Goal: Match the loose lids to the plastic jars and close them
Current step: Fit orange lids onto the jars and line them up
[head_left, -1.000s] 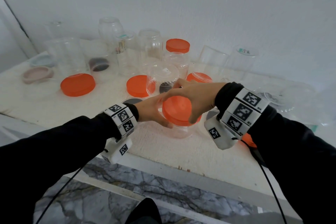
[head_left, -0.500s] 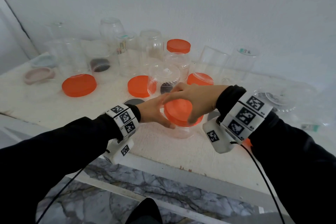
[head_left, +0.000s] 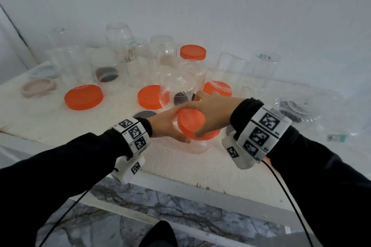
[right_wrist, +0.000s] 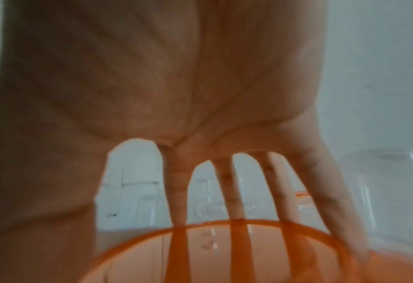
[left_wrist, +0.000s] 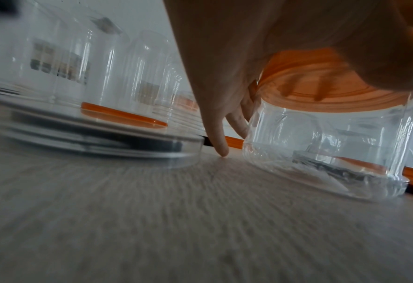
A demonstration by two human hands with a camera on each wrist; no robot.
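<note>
A short clear plastic jar [head_left: 198, 146] stands upright near the front of the white table [head_left: 60, 124]. An orange lid [head_left: 190, 124] sits on its mouth. My left hand [head_left: 170, 126] grips the jar's left side, thumb on the near side and fingers [left_wrist: 219, 134] reaching down behind it to the tabletop. My right hand [head_left: 212, 110] arches over the lid from the right, its spread fingers [right_wrist: 234, 195] curled down over the far rim of the orange lid [right_wrist: 224, 249]. From the left wrist, the lid [left_wrist: 309, 82] looks level on the jar [left_wrist: 321, 149].
Loose orange lids lie at left [head_left: 84, 97], centre [head_left: 151, 97] and behind my right hand [head_left: 217, 87]. A taller jar [head_left: 192, 70] with an orange lid stands among several upturned clear jars at the back. A black lid [head_left: 144, 114] lies by my left wrist. The table's front edge [head_left: 180, 182] is near.
My right hand has twisted a little on the orange lid, its thumb now covering more of the lid's near edge. The jar and my left hand stay in place.
</note>
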